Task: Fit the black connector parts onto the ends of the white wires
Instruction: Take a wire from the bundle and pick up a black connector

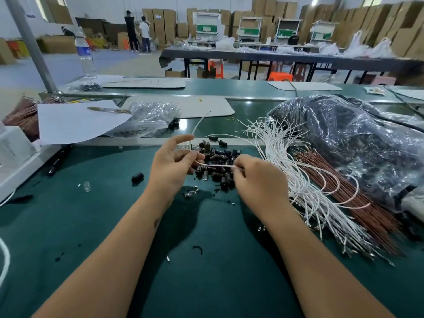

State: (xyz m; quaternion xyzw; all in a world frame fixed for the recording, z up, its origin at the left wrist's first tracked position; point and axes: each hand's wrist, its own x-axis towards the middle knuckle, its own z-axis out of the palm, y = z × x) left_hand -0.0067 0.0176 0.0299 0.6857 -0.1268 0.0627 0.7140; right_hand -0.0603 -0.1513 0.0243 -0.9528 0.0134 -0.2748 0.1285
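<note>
A single white wire [215,165] stretches between my two hands above the green table. My left hand [171,165] pinches one stretch of it, and the wire loops up past its forefinger toward the back. My right hand [254,177] pinches the wire's other part between thumb and fingers. Just behind both hands lies a heap of black connector parts [220,157], with a few clear ones mixed in. One black connector [137,177] lies alone to the left. A thick bundle of white wires [296,171] fans out on the right.
Brown wires [344,191] lie beside the white bundle, under a large plastic bag [358,143]. A smaller clear bag [149,118] and a sheet of paper [75,122] sit at the back left. A white box [16,154] stands at the left edge. Small scraps dot the green mat [91,226].
</note>
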